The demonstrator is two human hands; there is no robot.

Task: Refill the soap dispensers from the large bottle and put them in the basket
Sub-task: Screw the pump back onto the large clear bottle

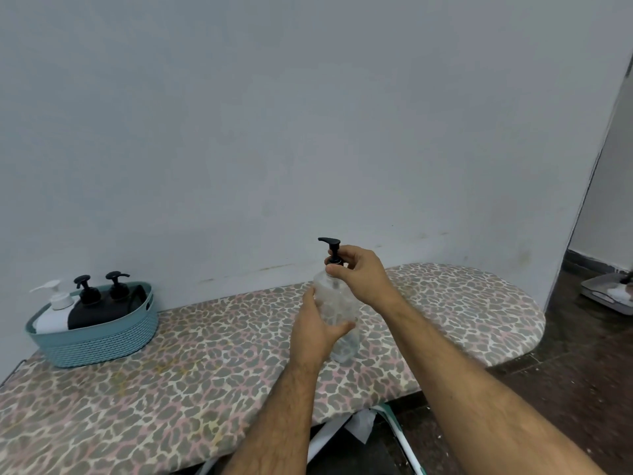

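Your left hand (317, 332) gripped the clear dispenser (337, 315), which stood on the spotty board (171, 371). Your right hand (359, 274) pinched its black pump (333, 250) at the neck. The blue basket (96, 337), well apart on the left, already held one white dispenser (54, 311) and two black dispensers (99, 303). I think this one was last. No large bottle showed.

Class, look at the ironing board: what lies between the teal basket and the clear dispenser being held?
Only bare leopard-print board cover lies between the basket and the clear dispenser, seen in the head view.
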